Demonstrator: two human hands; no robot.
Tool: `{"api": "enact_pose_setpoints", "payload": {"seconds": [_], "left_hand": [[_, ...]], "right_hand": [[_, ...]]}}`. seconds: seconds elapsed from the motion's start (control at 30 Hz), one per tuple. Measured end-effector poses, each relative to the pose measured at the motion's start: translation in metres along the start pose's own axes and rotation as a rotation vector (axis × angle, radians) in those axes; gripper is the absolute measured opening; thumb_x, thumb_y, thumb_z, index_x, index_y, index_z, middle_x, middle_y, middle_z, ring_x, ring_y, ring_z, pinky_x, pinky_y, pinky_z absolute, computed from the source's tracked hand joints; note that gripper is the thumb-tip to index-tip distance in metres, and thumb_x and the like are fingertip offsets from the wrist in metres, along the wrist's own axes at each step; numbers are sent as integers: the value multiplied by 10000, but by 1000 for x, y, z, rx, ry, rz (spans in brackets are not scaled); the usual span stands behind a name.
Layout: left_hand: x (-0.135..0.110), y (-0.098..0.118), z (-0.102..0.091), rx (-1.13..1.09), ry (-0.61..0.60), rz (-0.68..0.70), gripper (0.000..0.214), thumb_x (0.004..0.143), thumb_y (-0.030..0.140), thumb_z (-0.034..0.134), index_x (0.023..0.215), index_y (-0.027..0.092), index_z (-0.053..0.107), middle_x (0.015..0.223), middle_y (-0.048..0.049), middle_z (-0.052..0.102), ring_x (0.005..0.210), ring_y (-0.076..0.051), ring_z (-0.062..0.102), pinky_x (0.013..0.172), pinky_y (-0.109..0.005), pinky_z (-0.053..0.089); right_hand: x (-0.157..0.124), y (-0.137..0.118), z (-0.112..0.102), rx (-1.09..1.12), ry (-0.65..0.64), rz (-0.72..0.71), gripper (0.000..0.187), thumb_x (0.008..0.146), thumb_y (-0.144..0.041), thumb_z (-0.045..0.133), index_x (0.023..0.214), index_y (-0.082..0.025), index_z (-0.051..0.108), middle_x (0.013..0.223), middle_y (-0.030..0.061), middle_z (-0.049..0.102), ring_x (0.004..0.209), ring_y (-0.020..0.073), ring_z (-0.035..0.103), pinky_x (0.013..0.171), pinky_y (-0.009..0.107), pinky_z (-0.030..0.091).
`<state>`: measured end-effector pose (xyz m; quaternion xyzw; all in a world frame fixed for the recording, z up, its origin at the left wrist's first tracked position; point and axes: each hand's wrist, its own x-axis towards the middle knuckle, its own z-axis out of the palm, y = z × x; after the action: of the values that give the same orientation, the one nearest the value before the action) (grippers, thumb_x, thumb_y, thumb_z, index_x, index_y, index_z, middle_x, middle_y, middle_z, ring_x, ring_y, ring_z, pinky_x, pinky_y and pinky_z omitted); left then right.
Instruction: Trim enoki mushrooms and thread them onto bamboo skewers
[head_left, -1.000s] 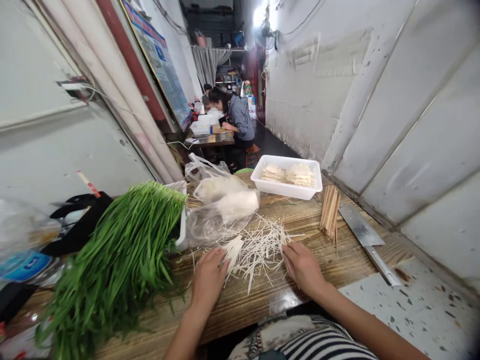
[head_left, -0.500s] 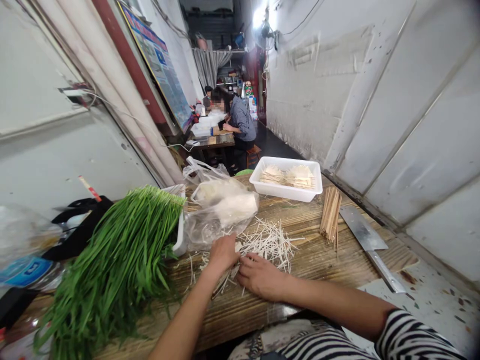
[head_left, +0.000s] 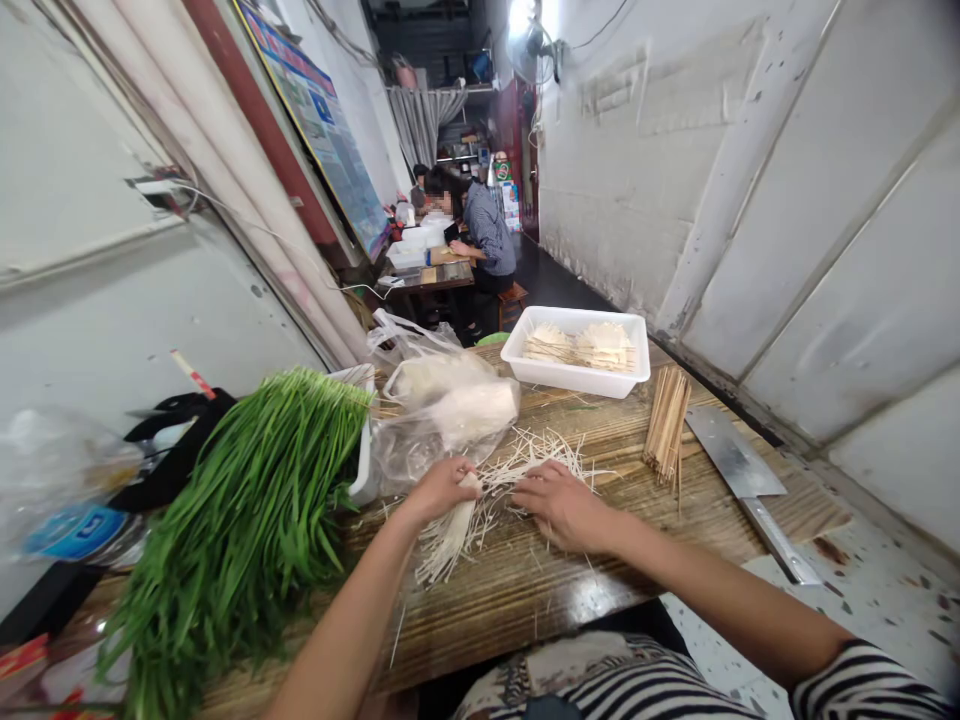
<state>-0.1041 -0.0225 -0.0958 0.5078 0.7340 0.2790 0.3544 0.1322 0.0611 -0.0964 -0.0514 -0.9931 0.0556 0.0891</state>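
My left hand [head_left: 441, 487] is closed round a bundle of thin white strands [head_left: 447, 535] that fans out toward me on the wooden table [head_left: 525, 590]. My right hand [head_left: 559, 503] lies just to its right, fingers curled down onto the scattered white strands [head_left: 536, 452] spread across the table. A clear plastic bag [head_left: 442, 405] with pale white contents sits right behind both hands.
A big heap of green chives [head_left: 247, 510] lies at the left. A white tray [head_left: 576, 350] of stacked pale pieces stands at the back, wooden skewers [head_left: 666, 425] and a cleaver [head_left: 742, 480] at the right. Another person [head_left: 484, 235] sits at a far table.
My left hand has closed on a bundle of white strands and raised its near end. My right hand moved from under the left hand up to the loose strands beside it.
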Motion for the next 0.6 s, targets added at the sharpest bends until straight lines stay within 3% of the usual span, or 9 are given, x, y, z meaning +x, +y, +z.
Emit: {"api": "enact_pose_setpoints", "payload": {"seconds": [0.07,0.17,0.23,0.37,0.47,0.6], "left_hand": [[-4,4,-8,-58,-23,-10,389,559,417,722,821,155,604,585,56,538,584,-142,518,552,-237,381],[-14,16,-24,-121,-32,-21,445,568,460,729,870,142,652,572,49,563,566,-141,528,553,-243,388],[-22,27,-34,-155,-16,-20,455,596,480,714,889,135,672,625,18,622,596,-155,564,576,-256,411],[-35,52,-54,-185,54,6,423,614,473,710,874,140,689,681,-15,676,609,-164,589,566,-259,416],[-43,67,-66,-175,126,38,383,605,443,727,856,154,701,690,-9,685,617,-156,584,572,-254,410],[-57,80,-80,-203,234,109,341,627,403,737,856,152,713,779,-32,713,700,-163,605,645,-262,428]], "right_hand": [[-2,-15,1,73,-1,-95,444,827,-276,533,1261,-186,505,1240,68,563,1170,232,401,1024,406,238],[11,-39,16,76,10,-210,369,920,-301,421,1257,-176,506,1263,69,557,1174,221,406,1019,400,252],[30,-53,30,-4,43,-277,336,969,-254,326,1238,-191,517,1295,54,538,1178,212,407,1006,393,272],[78,-68,52,-102,44,-361,324,977,-272,314,1197,-212,545,1301,48,534,1128,214,451,1005,416,285],[95,-57,55,-126,9,-306,278,936,-262,413,1135,-177,587,1157,79,618,1083,234,487,1015,450,273],[79,-10,40,-173,-36,-135,255,870,-196,513,1090,-118,614,1127,155,614,1112,274,483,1008,490,270]]}}
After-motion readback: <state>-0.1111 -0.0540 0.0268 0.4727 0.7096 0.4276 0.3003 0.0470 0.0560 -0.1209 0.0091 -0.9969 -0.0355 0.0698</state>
